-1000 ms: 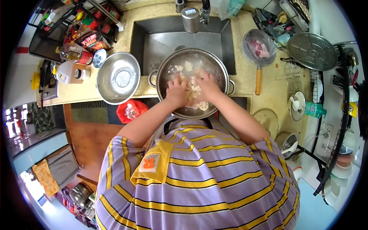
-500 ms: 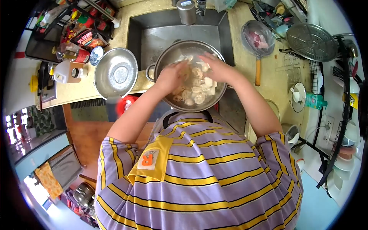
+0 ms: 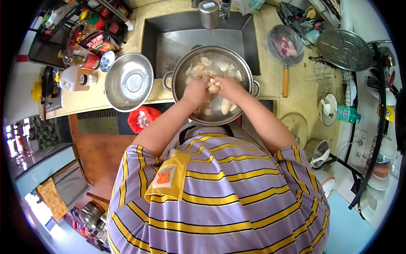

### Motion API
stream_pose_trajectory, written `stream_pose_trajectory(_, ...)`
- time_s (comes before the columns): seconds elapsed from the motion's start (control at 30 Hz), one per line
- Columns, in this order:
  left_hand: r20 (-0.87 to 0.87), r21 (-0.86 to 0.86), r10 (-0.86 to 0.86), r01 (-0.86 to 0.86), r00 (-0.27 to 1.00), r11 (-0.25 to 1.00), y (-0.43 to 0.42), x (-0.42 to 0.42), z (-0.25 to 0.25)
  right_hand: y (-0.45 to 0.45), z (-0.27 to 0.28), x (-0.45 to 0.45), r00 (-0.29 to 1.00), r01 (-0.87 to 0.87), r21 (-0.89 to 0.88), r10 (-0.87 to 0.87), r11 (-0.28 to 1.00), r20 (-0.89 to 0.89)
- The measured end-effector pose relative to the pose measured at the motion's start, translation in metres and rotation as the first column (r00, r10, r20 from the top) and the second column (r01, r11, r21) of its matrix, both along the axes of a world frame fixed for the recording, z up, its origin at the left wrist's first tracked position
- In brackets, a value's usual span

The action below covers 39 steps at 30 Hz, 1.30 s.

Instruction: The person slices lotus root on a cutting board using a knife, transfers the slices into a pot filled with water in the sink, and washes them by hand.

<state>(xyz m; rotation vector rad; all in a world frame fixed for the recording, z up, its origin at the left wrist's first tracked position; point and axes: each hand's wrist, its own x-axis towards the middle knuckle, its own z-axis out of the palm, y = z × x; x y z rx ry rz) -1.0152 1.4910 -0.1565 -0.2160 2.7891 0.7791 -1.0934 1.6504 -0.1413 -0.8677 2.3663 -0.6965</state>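
Observation:
A wide steel pot [image 3: 243,63] with two side handles sits at the sink's front edge, holding water. In the water lie many pale, cut pieces [image 3: 227,106], some of which look like lotus root slices. My left hand [image 3: 198,89] and my right hand [image 3: 227,87] are together over the middle of the pot. Their fingers are curled around a clump of pale slices [image 3: 215,86], which shows between them. The fingertips are partly hidden by the hands and the food.
The steel sink [image 3: 169,46] lies behind the pot, under a tap. A metal basin [image 3: 129,82] stands left, near bottles and packets. On the right are a wooden-handled strainer [image 3: 285,80] with raw meat in a bag, a steamer plate [image 3: 344,49] and a glass lid [image 3: 294,127]. A red bag [image 3: 144,118] hangs at the counter's front.
My hands have moved from opposite sides of the pot toward each other. They now close around a clump of slices between them. Other slices have been pushed toward the far rim.

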Motion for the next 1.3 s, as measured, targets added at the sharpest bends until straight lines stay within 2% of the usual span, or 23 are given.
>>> stream_pose_trajectory(0.03, -0.011, 0.049, -0.023, 0.023, 1.0, 0.999, -0.008, -0.001, 0.01, 0.0, 0.003, -0.005, 0.998, 0.031, -0.048, -0.029, 0.998, 0.052)
stream_pose_trajectory(0.07, -0.052, 0.091, 0.019, -0.015, 0.998, 0.996, -0.012, 0.002, 0.02, 0.006, -0.007, -0.014, 1.0, -0.025, -0.175, 0.025, 0.984, -0.007)
stream_pose_trajectory(0.17, -0.221, 0.261, 0.018, 0.041, 0.975, 0.965, -0.037, 0.007, 0.003, 0.023, 0.017, -0.033, 0.982, -0.141, -0.114, 0.153, 0.983, 0.108)
stream_pose_trajectory(0.2, -0.075, 0.283, 0.034, -0.011, 0.997, 0.959, -0.044, 0.006, 0.007, 0.028, 0.029, -0.031, 0.988, -0.149, 0.023, 0.148, 0.989, 0.042)
stream_pose_trajectory(0.27, -0.018, 0.09, -0.008, 0.009, 1.0, 0.996, -0.038, 0.021, 0.025, 0.036, 0.046, -0.016, 0.981, -0.138, 0.295, 0.172, 0.946, -0.092)
stream_pose_trajectory(0.3, 0.015, -0.009, -0.021, 0.021, 1.0, 1.0, -0.037, 0.026, 0.03, 0.035, 0.046, -0.01, 0.979, -0.15, 0.382, 0.192, 0.912, -0.073)
stream_pose_trajectory(0.37, 0.322, -0.107, -0.101, 0.142, 0.942, 0.984, -0.024, 0.027, 0.039, 0.028, 0.037, 0.003, 0.972, -0.178, 0.545, 0.231, 0.819, -0.03)
stream_pose_trajectory(0.43, 0.38, -0.236, -0.127, 0.229, 0.916, 0.944, 0.0, 0.035, 0.024, 0.026, 0.009, 0.029, 0.972, -0.08, 0.511, 0.181, 0.856, -0.151)
stream_pose_trajectory(0.47, 0.315, -0.314, -0.162, 0.264, 0.935, 0.912, 0.01, 0.042, 0.016, 0.021, 0.001, 0.037, 0.972, -0.065, 0.445, 0.157, 0.893, -0.174)
stream_pose_trajectory(0.57, 0.067, -0.534, -0.249, 0.246, 0.966, 0.809, 0.019, 0.023, -0.081, 0.002, -0.045, 0.042, 0.979, 0.051, 0.168, -0.016, 0.984, -0.203)
stream_pose_trajectory(0.6, 0.107, -0.537, -0.254, 0.271, 0.961, 0.799, 0.024, 0.019, -0.038, 0.0, -0.055, 0.04, 0.977, 0.105, 0.063, -0.091, 0.992, -0.194)
stream_pose_trajectory(0.67, 0.074, -0.14, -0.055, 0.065, 0.996, 0.988, 0.014, 0.015, -0.004, -0.001, -0.046, 0.027, 0.989, 0.092, 0.01, -0.09, 0.996, -0.12)
stream_pose_trajectory(0.7, 0.092, 0.072, 0.047, -0.054, 0.995, 0.996, 0.008, 0.015, 0.001, -0.002, -0.036, 0.022, 0.993, 0.086, -0.019, -0.087, 0.996, -0.08)
stream_pose_trajectory(0.73, -0.068, 0.115, 0.062, -0.054, 0.996, 0.992, 0.001, 0.016, -0.007, -0.004, -0.016, 0.019, 0.996, 0.08, -0.057, -0.083, 0.995, -0.039)
stream_pose_trajectory(0.83, -0.008, 0.18, 0.075, -0.073, 0.997, 0.981, -0.006, 0.016, 0.047, 0.002, 0.033, 0.011, 0.991, -0.002, -0.134, 0.02, 0.991, 0.131)
stream_pose_trajectory(0.87, -0.136, 0.178, 0.09, -0.065, 0.987, 0.982, -0.011, 0.019, 0.042, 0.006, 0.028, 0.001, 0.986, -0.031, -0.057, 0.04, 0.998, 0.16)
stream_pose_trajectory(0.9, -0.079, 0.196, 0.138, -0.121, 0.987, 0.973, -0.013, 0.018, 0.049, 0.018, 0.023, -0.005, 0.987, -0.149, -0.173, 0.158, 0.974, 0.04)
stream_pose_trajectory(0.97, -0.158, 0.339, 0.136, -0.076, 0.978, 0.938, -0.032, 0.018, 0.021, 0.026, 0.036, -0.013, 0.99, -0.122, -0.023, 0.123, 0.992, 0.063)
stream_pose_trajectory(1.07, -0.353, 0.01, 0.133, -0.139, 0.926, 0.99, -0.037, 0.019, -0.009, 0.024, 0.007, -0.027, 0.993, 0.052, -0.023, -0.054, 0.998, -0.104)
stream_pose_trajectory(1.1, -0.345, 0.233, 0.314, -0.243, 0.885, 0.942, -0.036, 0.015, -0.031, 0.02, -0.009, -0.033, 0.985, 0.123, -0.057, -0.129, 0.991, -0.116)
stream_pose_trajectory(1.17, -0.216, 0.628, 0.625, -0.384, 0.75, 0.677, -0.03, -0.002, -0.075, -0.004, -0.047, -0.047, 0.951, 0.304, -0.194, -0.31, 0.933, -0.002)
stream_pose_trajectory(1.2, -0.16, 0.689, 0.735, -0.458, 0.659, 0.561, -0.019, -0.008, -0.08, -0.016, -0.047, -0.039, 0.915, 0.4, -0.15, -0.403, 0.904, 0.006)
stream_pose_trajectory(1.3, -0.027, 0.833, 0.846, -0.455, 0.532, 0.313, 0.005, -0.028, -0.082, -0.046, -0.079, -0.028, 0.868, 0.477, -0.328, -0.497, 0.815, 0.027)
